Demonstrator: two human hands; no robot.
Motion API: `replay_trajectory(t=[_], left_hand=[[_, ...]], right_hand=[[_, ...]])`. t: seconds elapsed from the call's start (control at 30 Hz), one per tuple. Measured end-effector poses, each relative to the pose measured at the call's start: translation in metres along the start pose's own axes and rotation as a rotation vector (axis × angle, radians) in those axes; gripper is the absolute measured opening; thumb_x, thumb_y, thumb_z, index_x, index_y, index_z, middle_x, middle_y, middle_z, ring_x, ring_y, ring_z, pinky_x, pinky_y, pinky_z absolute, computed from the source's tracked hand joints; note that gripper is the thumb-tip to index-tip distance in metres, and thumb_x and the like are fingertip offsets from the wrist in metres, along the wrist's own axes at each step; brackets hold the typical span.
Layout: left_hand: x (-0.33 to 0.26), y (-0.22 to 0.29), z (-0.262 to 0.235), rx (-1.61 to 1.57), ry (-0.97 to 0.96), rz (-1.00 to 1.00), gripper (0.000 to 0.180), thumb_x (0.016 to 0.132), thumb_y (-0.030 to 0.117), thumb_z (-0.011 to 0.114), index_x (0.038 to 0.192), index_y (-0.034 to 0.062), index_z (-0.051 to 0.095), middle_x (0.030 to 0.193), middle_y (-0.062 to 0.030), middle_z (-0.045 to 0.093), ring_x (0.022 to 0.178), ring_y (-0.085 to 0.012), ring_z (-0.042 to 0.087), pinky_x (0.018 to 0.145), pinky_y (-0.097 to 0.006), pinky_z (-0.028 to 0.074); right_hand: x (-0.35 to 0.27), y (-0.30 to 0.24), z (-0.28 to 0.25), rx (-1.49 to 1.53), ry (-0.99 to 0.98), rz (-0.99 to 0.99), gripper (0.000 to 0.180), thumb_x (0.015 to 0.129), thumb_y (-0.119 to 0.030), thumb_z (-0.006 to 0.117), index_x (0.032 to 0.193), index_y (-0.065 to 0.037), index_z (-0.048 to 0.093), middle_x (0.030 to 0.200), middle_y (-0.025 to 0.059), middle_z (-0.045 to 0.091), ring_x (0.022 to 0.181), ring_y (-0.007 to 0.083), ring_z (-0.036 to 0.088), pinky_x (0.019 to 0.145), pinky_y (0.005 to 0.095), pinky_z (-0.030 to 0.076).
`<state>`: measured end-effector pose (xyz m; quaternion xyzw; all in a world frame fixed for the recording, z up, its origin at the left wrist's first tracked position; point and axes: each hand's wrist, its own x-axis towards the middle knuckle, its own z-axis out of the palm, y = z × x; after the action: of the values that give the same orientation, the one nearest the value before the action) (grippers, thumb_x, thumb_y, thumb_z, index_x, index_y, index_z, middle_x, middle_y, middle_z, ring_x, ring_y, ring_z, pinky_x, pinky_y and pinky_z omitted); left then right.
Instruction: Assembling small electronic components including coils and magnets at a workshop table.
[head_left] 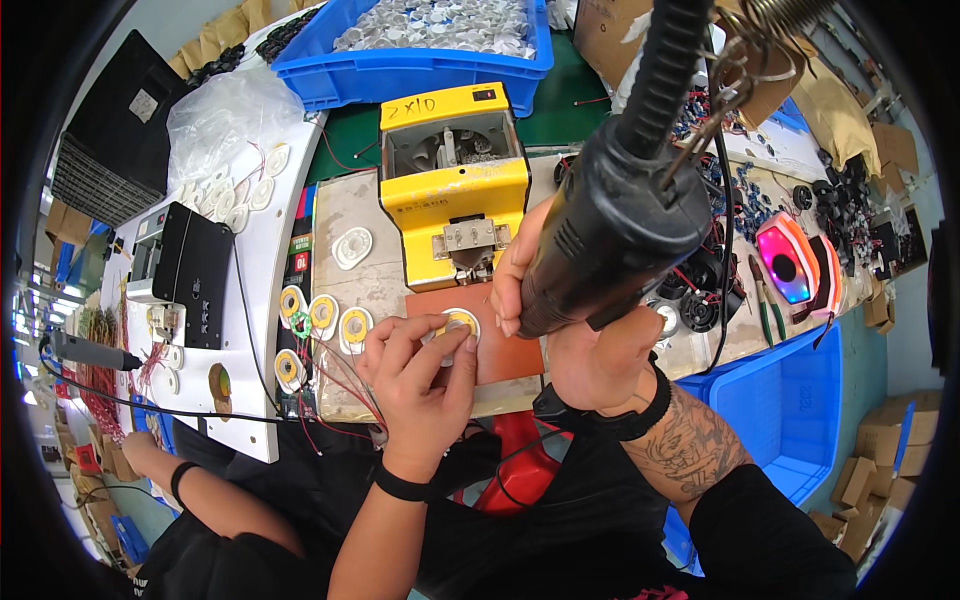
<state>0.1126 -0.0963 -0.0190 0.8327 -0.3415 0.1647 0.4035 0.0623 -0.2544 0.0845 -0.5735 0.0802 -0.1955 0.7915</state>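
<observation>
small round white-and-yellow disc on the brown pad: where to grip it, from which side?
Grip the small round white-and-yellow disc by its thin white rim, from the person's left. It lies flat on the brown rectangular pad, and the left hand already pinches that edge. The right hand, holding the black power screwdriver, blocks the other side.

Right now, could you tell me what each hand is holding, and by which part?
The right hand grips the black electric screwdriver around its body; the left hand pinches the small round disc at its rim.
</observation>
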Motion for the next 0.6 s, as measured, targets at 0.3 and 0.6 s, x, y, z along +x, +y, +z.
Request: replay_trajectory(t=[0.3, 0.6], left_hand=[[0.0, -0.001, 0.002, -0.001, -0.006, 0.005, 0.019, 0.075, 0.012, 0.083, 0.093, 0.016, 0.078, 0.103, 0.0015, 0.07, 0.104, -0.0255, 0.057, 0.09, -0.039, 0.034], [0.002, -0.013, 0.007, -0.071, -0.003, 0.1, 0.02, 0.072, 0.009, 0.08, 0.09, 0.0143, 0.074, 0.097, 0.0001, 0.067, 0.101, -0.0268, 0.059, 0.09, -0.04, 0.034]], right_hand=[[0.0, 0.001, -0.001, -0.032, 0.012, -0.023, 0.114, 0.05, -0.108, 0.046, 0.106, -0.009, 0.049, 0.08, 0.0029, 0.055, 0.075, 0.0121, 0.057, 0.067, 0.0276, 0.046], [0.011, 0.01, 0.007, -0.028, 0.008, -0.043, 0.117, 0.051, -0.11, 0.04, 0.108, -0.009, 0.048, 0.079, 0.0041, 0.055, 0.073, 0.0129, 0.056, 0.065, 0.028, 0.046]])
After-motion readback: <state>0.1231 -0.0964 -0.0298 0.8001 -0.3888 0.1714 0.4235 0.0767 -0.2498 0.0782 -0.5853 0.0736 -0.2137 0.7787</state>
